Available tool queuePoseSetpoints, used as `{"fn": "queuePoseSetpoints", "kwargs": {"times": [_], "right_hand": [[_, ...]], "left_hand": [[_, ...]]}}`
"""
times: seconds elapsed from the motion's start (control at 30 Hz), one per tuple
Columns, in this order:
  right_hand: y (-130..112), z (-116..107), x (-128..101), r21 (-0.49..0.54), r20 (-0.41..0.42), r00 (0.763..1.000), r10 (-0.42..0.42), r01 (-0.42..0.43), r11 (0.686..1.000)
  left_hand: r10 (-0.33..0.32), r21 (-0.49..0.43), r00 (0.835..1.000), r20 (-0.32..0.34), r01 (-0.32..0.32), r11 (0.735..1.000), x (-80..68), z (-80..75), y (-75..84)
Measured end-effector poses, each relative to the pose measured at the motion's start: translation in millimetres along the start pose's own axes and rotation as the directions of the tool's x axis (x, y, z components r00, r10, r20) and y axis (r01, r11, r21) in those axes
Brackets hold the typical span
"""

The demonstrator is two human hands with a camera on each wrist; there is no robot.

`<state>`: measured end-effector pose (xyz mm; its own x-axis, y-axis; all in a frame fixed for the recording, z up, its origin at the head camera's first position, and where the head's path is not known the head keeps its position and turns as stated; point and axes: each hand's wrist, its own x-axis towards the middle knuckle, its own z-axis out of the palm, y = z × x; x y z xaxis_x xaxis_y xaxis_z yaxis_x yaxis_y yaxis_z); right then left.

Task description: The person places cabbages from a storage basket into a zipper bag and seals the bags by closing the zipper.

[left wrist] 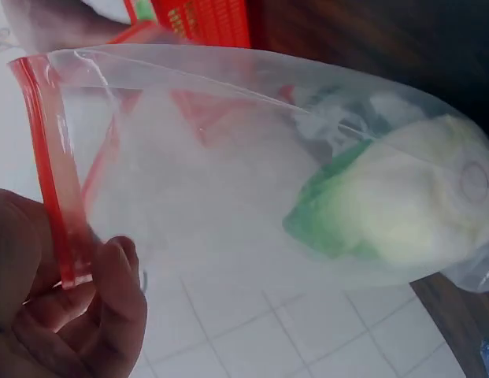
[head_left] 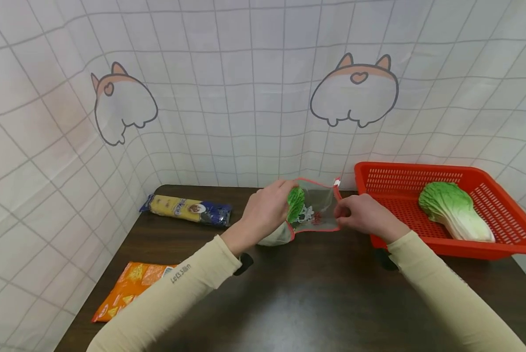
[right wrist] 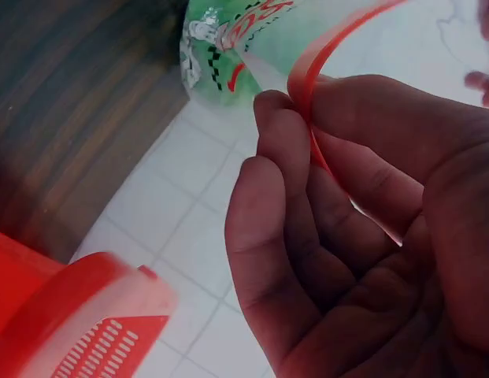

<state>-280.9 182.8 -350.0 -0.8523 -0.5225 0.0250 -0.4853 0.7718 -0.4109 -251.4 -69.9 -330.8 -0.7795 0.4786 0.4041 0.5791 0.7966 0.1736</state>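
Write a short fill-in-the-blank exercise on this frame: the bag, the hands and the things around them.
1. Both hands, left hand and right hand, pinch the red rim of a clear ____.
2. Inside the bag lies a ____.
3. A second cabbage lies in the red ____.
4. The orange snack packet lies on the table near the person's ____ sleeve.

Missing words: bag; cabbage; basket; left

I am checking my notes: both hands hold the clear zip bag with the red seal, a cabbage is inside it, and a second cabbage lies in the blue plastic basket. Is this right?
One detail is wrong: the plastic basket is red, not blue, as the head view shows. The rest stands: the left hand and right hand hold the clear zip bag with the red seal, a cabbage inside, the second cabbage in the basket.
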Motion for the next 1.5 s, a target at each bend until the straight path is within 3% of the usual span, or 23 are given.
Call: {"fn": "queuePoseSetpoints", "kwargs": {"times": [0.1, 0.27, 0.37, 0.63, 0.83, 0.9, 0.97, 1.1, 1.2, 1.33, 1.5], "right_hand": [[2.2, -0.8, -1.9, 0.001, 0.028, 1.0, 0.005, -0.005, 1.0], [5.8, -3.5, -2.1, 0.02, 0.056, 0.998, 0.008, -0.009, 1.0], [9.2, -4.8, -1.8, 0.025, 0.08, 0.997, 0.013, -0.015, 1.0], [11.4, -3.3, -3.1, 0.072, 0.204, 0.979, 0.0, -0.015, 0.997], [16.1, -10.0, -8.2, 0.15, 0.321, 0.937, -0.136, 0.092, 0.984], [21.0, -16.7, -11.9, 0.177, 0.314, 0.932, -0.184, 0.133, 0.975], [26.8, -26.7, -16.5, 0.192, 0.276, 0.943, -0.184, 0.133, 0.972], [43.7, -49.8, -23.9, 0.161, 0.134, 0.989, -0.062, 0.04, 0.986], [62.5, -67.4, -29.0, 0.139, 0.021, 0.997, 0.077, -0.079, 0.987], [97.7, -85.4, -36.3, 0.25, -0.06, 0.962, 0.265, -0.242, 0.937], [152.0, -90.4, -49.5, 0.494, -0.119, 0.898, 0.423, -0.316, 0.81]], "left_hand": [[-0.02, -0.001, 1.0, -0.024, 0.02, 1.0, 0.3, -0.8, -3.3], [-0.055, -0.125, 0.998, 0.024, 0.058, 0.99, 0.1, 2.4, -7.1], [-0.076, -0.152, 0.997, 0.026, 0.079, 0.985, -1.1, 5.2, -9.8], [-0.043, -0.158, 0.999, -0.023, 0.039, 0.987, -4.0, 10.3, -15.6], [-0.032, -0.175, 0.999, -0.021, 0.028, 0.984, -5.2, 10.1, -16.4], [-0.036, -0.186, 0.999, -0.021, 0.032, 0.982, -5.1, 9.3, -16.5], [-0.038, -0.191, 0.999, -0.014, 0.034, 0.981, -5.5, 8.7, -17.0], [-0.035, -0.195, 0.999, 0.002, 0.035, 0.98, -7.4, 8.3, -18.1], [-0.032, -0.202, 0.999, 0.008, 0.033, 0.979, -8.8, 8.8, -18.6], [-0.024, -0.217, 1.0, 0.007, 0.025, 0.976, -9.6, 10.3, -18.5], [-0.016, -0.237, 1.0, -0.002, 0.015, 0.971, -10.1, 13.6, -18.3]]}}
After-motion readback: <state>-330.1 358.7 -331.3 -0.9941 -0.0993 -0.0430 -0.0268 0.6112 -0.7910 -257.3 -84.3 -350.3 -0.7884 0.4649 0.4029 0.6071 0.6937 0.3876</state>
